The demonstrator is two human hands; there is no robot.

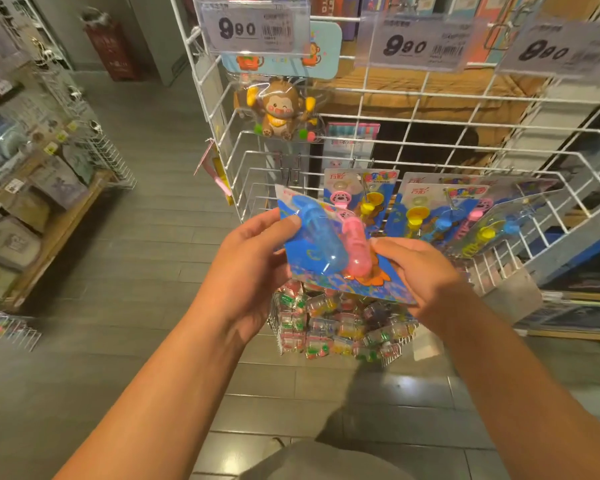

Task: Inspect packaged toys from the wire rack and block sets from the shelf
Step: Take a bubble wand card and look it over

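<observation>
Before the white wire rack (357, 98), I hold one toy pack (329, 258) up between both hands, tilted, its blue card facing me with a blue tube and a pink tube under the clear blister. My left hand (253, 258) grips the pack's left edge, thumb laid across the front near the blue tube. My right hand (420, 271) pinches the lower right side, fingers curled over the card beside the pink tube. Just behind the pack, more packs of the same kind (444, 209) hang in the rack's basket. Higher up hangs a packaged monkey toy (281, 109), under price tags (253, 27) reading 9.90. Below my hands sits a bin of small bright toys (340, 327).
</observation>
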